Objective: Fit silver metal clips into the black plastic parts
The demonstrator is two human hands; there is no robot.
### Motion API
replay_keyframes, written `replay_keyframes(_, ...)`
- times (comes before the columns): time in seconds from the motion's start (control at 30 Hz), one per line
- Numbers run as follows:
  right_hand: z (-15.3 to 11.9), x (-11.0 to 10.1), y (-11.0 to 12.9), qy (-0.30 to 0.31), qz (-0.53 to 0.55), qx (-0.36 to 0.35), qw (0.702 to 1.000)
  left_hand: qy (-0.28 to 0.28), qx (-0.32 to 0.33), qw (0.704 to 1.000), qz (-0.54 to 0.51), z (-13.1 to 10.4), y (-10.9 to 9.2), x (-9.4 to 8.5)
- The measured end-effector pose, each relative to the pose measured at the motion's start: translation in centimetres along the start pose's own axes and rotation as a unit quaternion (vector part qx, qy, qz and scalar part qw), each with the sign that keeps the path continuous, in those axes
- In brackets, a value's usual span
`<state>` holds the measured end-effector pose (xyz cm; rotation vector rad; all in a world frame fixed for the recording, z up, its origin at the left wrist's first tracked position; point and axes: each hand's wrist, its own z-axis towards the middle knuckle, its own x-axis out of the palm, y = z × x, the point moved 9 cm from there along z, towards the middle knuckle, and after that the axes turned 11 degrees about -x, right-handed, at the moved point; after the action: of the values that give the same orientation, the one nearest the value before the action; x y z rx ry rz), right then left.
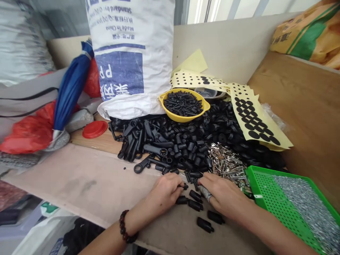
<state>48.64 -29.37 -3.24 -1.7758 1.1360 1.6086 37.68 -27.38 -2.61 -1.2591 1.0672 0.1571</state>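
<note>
My left hand (166, 191), with a beaded bracelet above the wrist, is closed with a small black part (185, 186) poking out at its fingertips. To its right, my right hand (220, 193) has its fingers curled beside small black screw-like pieces (196, 183); grey wrapping shows on one finger, and what it grips is hidden. Several black cylinders with thin tips (204, 224) lie on the table between and below the hands. Just beyond the fingers is a heap of short black caps (190, 148), with black crank-like arms (156, 150) to its left.
A yellow bowl (183, 118) of black screw-like pieces stands behind the heap. Metal clips (225, 163) lie right of centre, beside a green tray (268, 198) of small silvery pieces. A white sack (156, 53), blue umbrella (70, 92), red lid (95, 129) and sticker sheets (255, 117) are farther back.
</note>
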Motion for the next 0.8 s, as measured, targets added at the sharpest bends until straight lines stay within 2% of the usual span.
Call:
replay_keyframes(0.17,1.9,-0.6,1.0,0.036,-0.027,0.02,0.999,0.024,0.003,1.0,0.014,0.0,-0.1,0.0)
replay_keyframes(0.33,3.0,-1.1,1.6,0.043,-0.054,0.02,0.997,0.016,-0.01,1.0,-0.012,0.2,-0.2,-0.7)
replay_keyframes(0.57,3.8,-1.1,1.7,0.031,-0.08,0.023,0.996,-0.049,-0.016,0.998,-0.024,0.2,0.6,-2.5)
replay_keyframes(0.8,5.2,-1.3,2.3,0.018,-0.084,-0.006,0.996,-0.065,-0.021,0.997,-0.029,0.4,1.2,-2.6)
